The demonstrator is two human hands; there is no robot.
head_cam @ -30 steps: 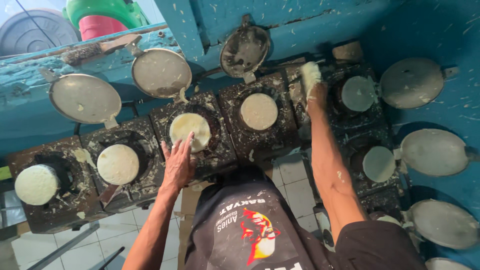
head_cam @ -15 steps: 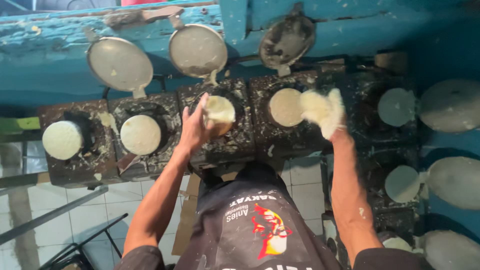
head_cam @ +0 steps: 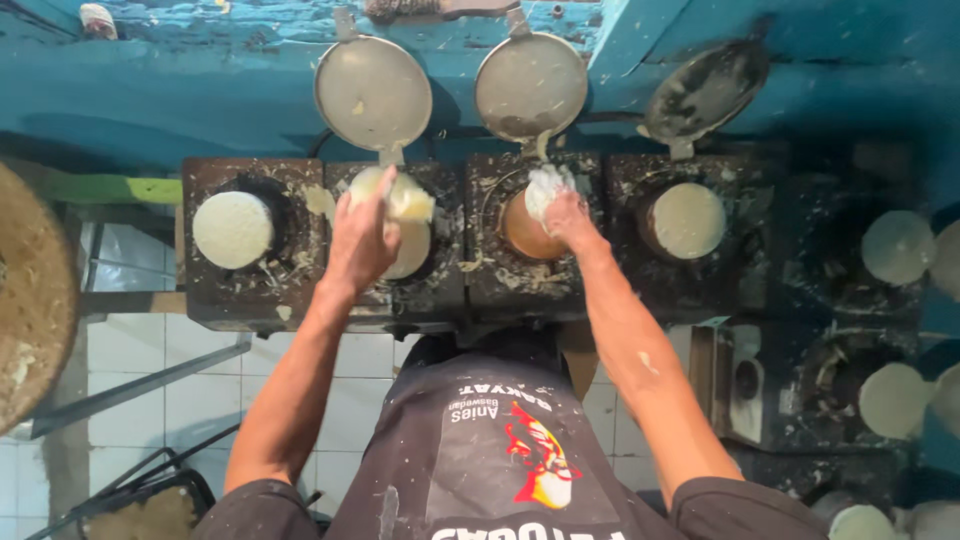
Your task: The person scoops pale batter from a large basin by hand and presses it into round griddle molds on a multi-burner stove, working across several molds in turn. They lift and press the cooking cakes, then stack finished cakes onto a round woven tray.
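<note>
My left hand [head_cam: 362,238] is closed on what looks like a thin tool. Its tip is at a pale round cake [head_cam: 408,200], which is tilted up at the far edge of the second black mould [head_cam: 400,285]. My right hand [head_cam: 572,218] presses a white wad of cloth [head_cam: 547,184] into the third mould [head_cam: 520,238], whose brown bottom is bare. The first mould holds a pale disc [head_cam: 233,228], and so does the fourth [head_cam: 687,220]. Three round lids stand open behind: two grey [head_cam: 372,92] [head_cam: 530,85] and one dark [head_cam: 705,90].
The moulds sit in a row against a blue wooden wall [head_cam: 150,90]. More moulds with pale discs [head_cam: 897,247] [head_cam: 893,400] stand at the right. A round woven tray [head_cam: 30,300] is at the left edge. White tiled floor [head_cam: 170,385] and my black printed apron [head_cam: 490,450] lie below.
My right hand has carried the white cloth left, from the disc-filled mould to the bare brown one. My left hand has tipped the pale cake up out of its mould.
</note>
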